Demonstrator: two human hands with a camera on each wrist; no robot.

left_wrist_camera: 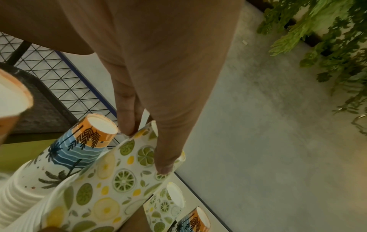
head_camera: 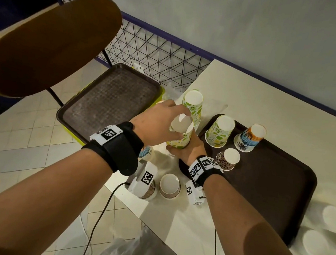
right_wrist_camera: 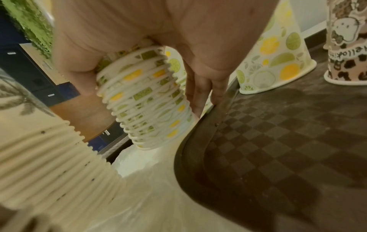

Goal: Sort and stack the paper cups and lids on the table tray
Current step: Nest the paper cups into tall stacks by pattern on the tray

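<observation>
An upside-down stack of citrus-print paper cups [head_camera: 179, 136] stands on the table just left of the dark brown tray [head_camera: 270, 190]. My left hand [head_camera: 164, 122] grips its top cup [left_wrist_camera: 123, 174] from above, thumb and fingers pinching the upper end. Lower down, my right hand [head_camera: 183, 150] curls round the ribbed rims of the stack [right_wrist_camera: 143, 100], its fingers [right_wrist_camera: 200, 94] close against the tray's edge [right_wrist_camera: 200, 141]. On the tray stand, upside down, a citrus cup [head_camera: 219, 131], a palm-print cup [head_camera: 249, 138] and a small leopard-print cup [head_camera: 228, 159].
A second citrus stack [head_camera: 192, 103] stands just behind, and a palm-print stack [left_wrist_camera: 77, 150] is at the left. Leopard cups [head_camera: 169, 186] and white cups [head_camera: 315, 244] sit off the tray. An empty brown tray [head_camera: 111, 102] lies left, under a chair back [head_camera: 47, 46].
</observation>
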